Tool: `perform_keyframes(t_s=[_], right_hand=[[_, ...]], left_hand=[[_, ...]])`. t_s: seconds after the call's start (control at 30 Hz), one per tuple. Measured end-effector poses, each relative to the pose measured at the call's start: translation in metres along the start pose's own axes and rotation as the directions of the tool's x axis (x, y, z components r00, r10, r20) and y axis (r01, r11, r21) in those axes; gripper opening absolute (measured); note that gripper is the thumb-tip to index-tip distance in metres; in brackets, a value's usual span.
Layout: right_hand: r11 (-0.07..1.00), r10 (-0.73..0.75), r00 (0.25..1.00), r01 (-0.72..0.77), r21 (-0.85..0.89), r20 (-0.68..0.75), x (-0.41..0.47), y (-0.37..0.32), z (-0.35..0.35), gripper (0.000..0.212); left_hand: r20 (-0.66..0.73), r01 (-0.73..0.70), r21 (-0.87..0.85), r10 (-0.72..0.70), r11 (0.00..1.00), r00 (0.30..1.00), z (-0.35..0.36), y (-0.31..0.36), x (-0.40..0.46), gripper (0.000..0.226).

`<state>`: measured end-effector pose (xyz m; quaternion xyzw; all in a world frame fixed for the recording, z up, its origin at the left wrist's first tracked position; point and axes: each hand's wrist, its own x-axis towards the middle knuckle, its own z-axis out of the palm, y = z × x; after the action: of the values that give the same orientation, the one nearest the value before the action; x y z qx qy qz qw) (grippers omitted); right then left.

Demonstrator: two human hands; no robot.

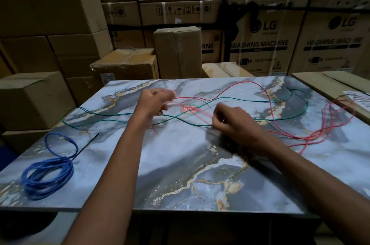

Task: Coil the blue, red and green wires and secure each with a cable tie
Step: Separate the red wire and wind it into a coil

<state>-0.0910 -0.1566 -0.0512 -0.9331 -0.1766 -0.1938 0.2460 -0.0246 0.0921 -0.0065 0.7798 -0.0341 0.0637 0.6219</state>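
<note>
- The left hand [155, 102] is raised above the middle of the marble-patterned tabletop [180, 164], its fingers curled around the red wire [270, 102], which leaves the fist toward the right.
- The right hand [230, 122] hovers a little nearer and to the right, fingers curled and pinching together; blurred red strands run between the two hands, and the green wire passes right at its fingertips, so which wire it pinches cannot be told for sure.
- The red wire runs from the left hand across the far part of the table in a high arc, then drops to a loose tangle near the right edge.
- The green wire [96, 122] lies uncoiled in long, crossing loops from the left edge of the table to the far right side, passing under both hands.
- The blue wire [46, 176] sits at the near left corner, already wound into a coil with one extra loop standing off its far side.
- A black cable tie [86, 144] is cinched around the blue coil, its long tail pointing away toward the table's centre.
- A round red and green sticker [189, 109] sits on the tabletop between the hands.
- Stacked cardboard boxes [260, 44], some printed with LG washing machine labels, surround the table.
</note>
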Motion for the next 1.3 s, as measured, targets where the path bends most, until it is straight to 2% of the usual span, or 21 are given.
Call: perform_keyframes(t_s=[0.1,0.13,0.2,0.23,0.3,0.4,0.47,0.53,0.6,0.63,0.7,0.77,0.87,0.93,0.97,1.03,1.1,1.17,1.2,1.27,1.3], right_hand=[[0.985,0.093,0.985,-0.07,0.156,-0.147,0.003,0.017,-0.016,0.013],[0.985,0.128,0.968,-0.099,0.144,-0.215,0.003,0.022,-0.021,0.012],[0.978,0.206,0.906,-0.178,0.108,-0.369,0.005,0.033,-0.028,0.012],[0.971,0.239,0.873,-0.22,0.094,-0.425,0.005,0.038,-0.031,0.014],[0.951,0.298,0.827,-0.299,0.076,-0.477,0.005,0.049,-0.035,0.017],[0.924,0.35,0.81,-0.383,0.028,-0.471,0.003,0.062,-0.038,0.015],[0.901,0.383,0.822,-0.432,-0.024,-0.422,0.0,0.069,-0.04,0.011],[0.852,0.419,0.85,-0.49,-0.187,-0.318,-0.003,0.073,-0.041,0.024],[0.844,0.401,0.876,-0.467,-0.264,-0.266,-0.003,0.063,-0.041,0.034],[0.867,0.359,0.896,-0.424,-0.263,-0.262,-0.002,0.056,-0.038,0.034],[0.931,0.212,0.95,-0.268,-0.249,-0.23,0.001,0.033,-0.031,0.033],[0.977,0.031,0.983,-0.067,-0.203,-0.179,0.004,0.009,-0.019,0.034],[0.992,-0.107,0.978,0.094,-0.082,-0.177,0.008,-0.017,0.001,0.044],[0.992,-0.126,0.96,0.124,-0.023,-0.25,0.008,-0.026,0.009,0.045],[0.992,-0.113,0.952,0.123,0.019,-0.284,0.008,-0.026,0.009,0.037],[0.987,-0.011,0.957,0.058,0.151,-0.29,0.007,-0.022,0.005,0.017],[0.954,0.087,0.949,0.007,0.299,-0.301,0.009,-0.014,-0.006,0.012],[0.938,0.128,0.929,-0.001,0.345,-0.347,0.009,-0.008,-0.024,0.02],[0.944,0.133,0.915,0.0,0.33,-0.381,0.009,-0.005,-0.033,0.022],[0.971,0.155,0.87,-0.048,0.232,-0.469,0.01,0.003,-0.049,0.028],[0.98,0.182,0.84,-0.114,0.162,-0.511,0.011,0.009,-0.055,0.033]], left_hand=[[0.108,0.088,-0.364,-0.052,0.927,0.993,-0.001,0.005,0.001,0.024],[0.112,0.107,-0.439,-0.064,0.892,0.992,0.0,0.007,0.002,0.028],[0.075,0.105,-0.459,-0.079,0.882,0.994,0.002,0.004,0.004,0.028],[0.04,0.086,-0.413,-0.076,0.907,0.996,0.003,-0.001,0.005,0.025],[-0.067,0.0,-0.162,-0.011,0.987,0.998,0.005,-0.013,0.009,0.018],[-0.158,-0.077,0.139,0.099,0.987,0.982,0.01,-0.022,0.01,0.01],[-0.135,-0.086,0.261,0.124,0.961,0.983,0.014,-0.025,0.009,0.01],[-0.097,-0.078,0.447,0.135,0.891,0.986,0.016,-0.029,0.009,0.015],[-0.069,-0.093,0.613,0.171,0.785,0.983,0.016,-0.029,0.009,0.024],[-0.053,-0.113,0.622,0.185,0.775,0.981,0.018,-0.027,0.007,0.026],[-0.013,-0.173,0.456,0.201,0.873,0.98,0.023,-0.018,0.003,0.026],[0.013,-0.191,0.148,0.192,0.97,0.981,0.025,-0.008,0.0,0.028],[0.158,-0.168,-0.213,0.203,0.963,0.966,0.026,0.002,-0.007,0.028],[0.226,-0.169,-0.27,0.232,0.948,0.946,0.029,0.006,-0.012,0.029],[0.242,-0.168,-0.29,0.242,0.942,0.94,0.031,0.008,-0.014,0.03],[0.249,-0.143,-0.371,0.247,0.917,0.937,0.034,0.011,-0.016,0.032],[0.209,-0.096,-0.477,0.219,0.874,0.953,0.034,0.013,-0.014,0.034],[0.117,-0.125,-0.472,0.203,0.873,0.972,0.032,0.013,-0.012,0.035],[0.042,-0.212,-0.39,0.248,0.896,0.968,0.032,0.011,-0.011,0.036],[-0.116,-0.452,-0.055,0.444,0.89,0.888,0.033,0.004,-0.011,0.037],[-0.171,-0.502,0.093,0.511,0.86,0.843,0.035,0.002,-0.011,0.038]])
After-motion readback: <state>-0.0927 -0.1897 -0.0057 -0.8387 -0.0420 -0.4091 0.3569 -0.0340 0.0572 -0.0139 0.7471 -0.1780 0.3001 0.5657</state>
